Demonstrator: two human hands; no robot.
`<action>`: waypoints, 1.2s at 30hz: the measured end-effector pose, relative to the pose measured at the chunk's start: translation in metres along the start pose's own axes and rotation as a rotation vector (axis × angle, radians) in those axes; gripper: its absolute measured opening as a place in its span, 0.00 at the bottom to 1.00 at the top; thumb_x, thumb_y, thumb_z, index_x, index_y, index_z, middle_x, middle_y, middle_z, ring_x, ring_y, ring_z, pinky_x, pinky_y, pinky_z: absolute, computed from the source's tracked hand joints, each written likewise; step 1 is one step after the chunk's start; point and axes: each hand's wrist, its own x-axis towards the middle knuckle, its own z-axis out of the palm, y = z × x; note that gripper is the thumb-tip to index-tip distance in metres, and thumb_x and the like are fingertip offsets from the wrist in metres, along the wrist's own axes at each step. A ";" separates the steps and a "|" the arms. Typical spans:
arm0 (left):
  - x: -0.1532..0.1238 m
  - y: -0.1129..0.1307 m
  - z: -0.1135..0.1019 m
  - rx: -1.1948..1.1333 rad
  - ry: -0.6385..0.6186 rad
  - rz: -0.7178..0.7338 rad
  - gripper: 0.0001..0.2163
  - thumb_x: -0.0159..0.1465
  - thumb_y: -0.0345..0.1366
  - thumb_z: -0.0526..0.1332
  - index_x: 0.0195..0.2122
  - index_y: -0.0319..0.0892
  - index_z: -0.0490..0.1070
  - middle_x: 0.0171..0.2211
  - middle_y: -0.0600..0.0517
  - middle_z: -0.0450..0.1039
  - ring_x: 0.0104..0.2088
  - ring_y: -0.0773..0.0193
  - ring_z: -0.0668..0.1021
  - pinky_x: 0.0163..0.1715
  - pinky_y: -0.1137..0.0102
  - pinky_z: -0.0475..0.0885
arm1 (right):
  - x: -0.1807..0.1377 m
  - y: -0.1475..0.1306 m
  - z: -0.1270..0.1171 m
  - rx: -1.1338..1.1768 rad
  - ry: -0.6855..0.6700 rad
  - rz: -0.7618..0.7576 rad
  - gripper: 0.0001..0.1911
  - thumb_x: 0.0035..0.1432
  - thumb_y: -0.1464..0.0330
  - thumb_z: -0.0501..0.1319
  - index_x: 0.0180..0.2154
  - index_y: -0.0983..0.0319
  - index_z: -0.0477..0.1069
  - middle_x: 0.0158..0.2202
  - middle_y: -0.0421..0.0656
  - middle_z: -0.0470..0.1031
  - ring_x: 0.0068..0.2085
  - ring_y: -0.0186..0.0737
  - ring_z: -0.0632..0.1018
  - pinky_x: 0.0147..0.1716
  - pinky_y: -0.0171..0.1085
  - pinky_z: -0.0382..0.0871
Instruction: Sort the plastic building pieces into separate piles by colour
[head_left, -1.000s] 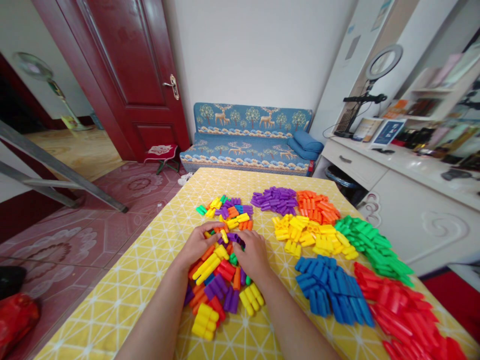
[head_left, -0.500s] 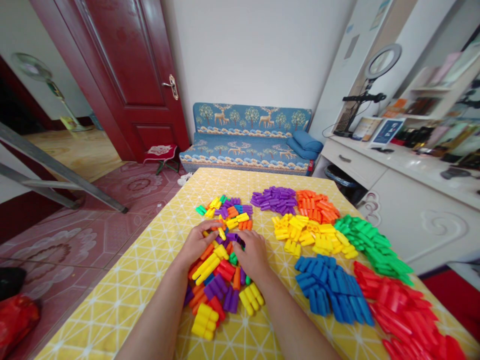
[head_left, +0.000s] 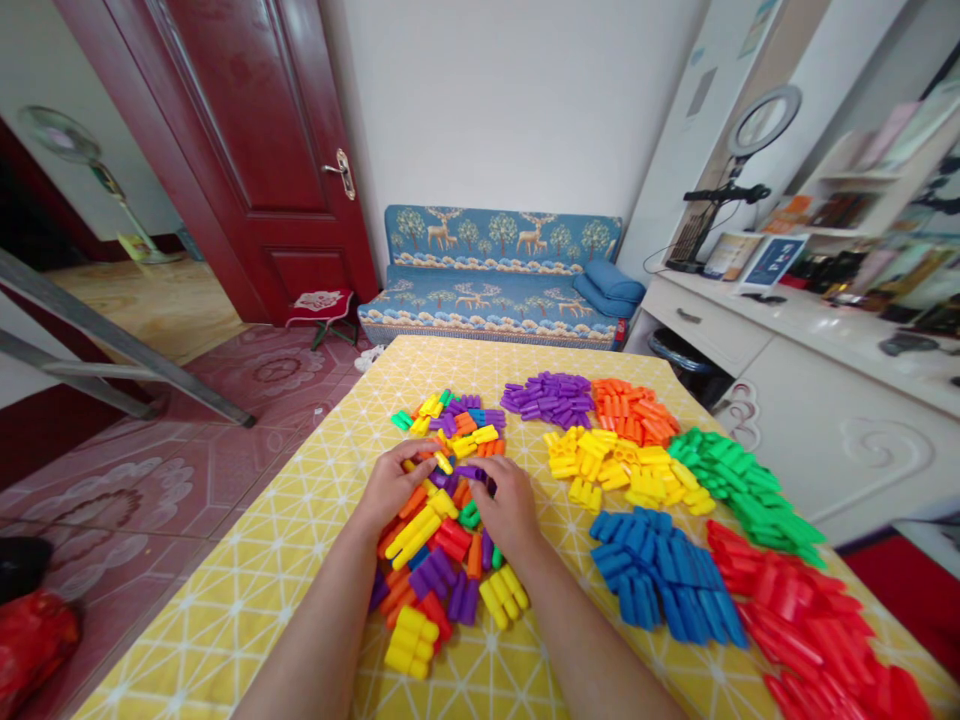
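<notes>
Mixed plastic tube-shaped building blocks lie in a loose pile (head_left: 416,535) on the table before me. My left hand (head_left: 395,485) is at the pile's left side, its thumb and fingers closed around the end of a small yellow block (head_left: 443,463). Opposite it, my right hand (head_left: 508,505) curls over the pile with a purple block (head_left: 469,473) between thumb and fingers. Its fingertips are partly hidden. A green block (head_left: 469,515) lies just under the right thumb. Nearer to me are a yellow block cluster (head_left: 412,642) and another yellow cluster (head_left: 504,597).
Sorted heaps stand to the right: purple (head_left: 547,400), orange (head_left: 634,410), yellow (head_left: 630,470), green (head_left: 746,490), blue (head_left: 667,575) and red (head_left: 817,620). A yellow patterned cloth (head_left: 247,600) covers the table. Beyond are a blue sofa (head_left: 495,285) and a white dresser (head_left: 847,370).
Both hands stay almost in place over the pile. The right fingers have shifted slightly upward around the purple block, and more of the green block shows. The yellow block has tilted a little.
</notes>
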 end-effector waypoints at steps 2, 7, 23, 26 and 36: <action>0.000 0.000 0.000 -0.008 -0.008 -0.016 0.14 0.54 0.42 0.66 0.40 0.41 0.78 0.43 0.47 0.78 0.45 0.56 0.77 0.48 0.64 0.69 | 0.003 0.000 -0.003 0.061 0.061 -0.012 0.16 0.53 0.75 0.57 0.43 0.58 0.75 0.41 0.43 0.76 0.44 0.41 0.74 0.47 0.38 0.64; 0.000 -0.003 -0.001 -0.010 -0.021 -0.029 0.15 0.55 0.43 0.65 0.40 0.41 0.78 0.43 0.47 0.78 0.45 0.55 0.77 0.48 0.63 0.69 | 0.010 -0.009 -0.018 0.238 0.158 0.029 0.15 0.55 0.73 0.55 0.42 0.59 0.75 0.43 0.44 0.74 0.44 0.40 0.74 0.45 0.37 0.68; 0.000 -0.003 -0.001 -0.044 -0.012 -0.044 0.15 0.55 0.43 0.65 0.40 0.40 0.78 0.43 0.45 0.78 0.44 0.54 0.77 0.48 0.62 0.69 | 0.141 0.085 -0.093 -0.105 0.106 0.304 0.11 0.50 0.71 0.60 0.37 0.64 0.77 0.32 0.43 0.80 0.33 0.38 0.79 0.34 0.33 0.71; 0.000 -0.002 -0.002 -0.050 -0.005 -0.051 0.15 0.54 0.43 0.66 0.39 0.41 0.79 0.44 0.46 0.78 0.45 0.54 0.77 0.49 0.62 0.69 | 0.157 0.115 -0.095 -0.201 0.112 0.386 0.09 0.49 0.73 0.61 0.34 0.67 0.77 0.27 0.45 0.79 0.31 0.40 0.79 0.32 0.34 0.70; 0.000 -0.005 -0.002 -0.041 -0.006 -0.060 0.14 0.55 0.43 0.66 0.40 0.42 0.79 0.44 0.47 0.78 0.45 0.55 0.77 0.50 0.62 0.68 | 0.152 0.128 -0.094 -0.450 0.160 0.450 0.18 0.50 0.63 0.65 0.42 0.63 0.74 0.38 0.50 0.79 0.41 0.46 0.79 0.38 0.38 0.68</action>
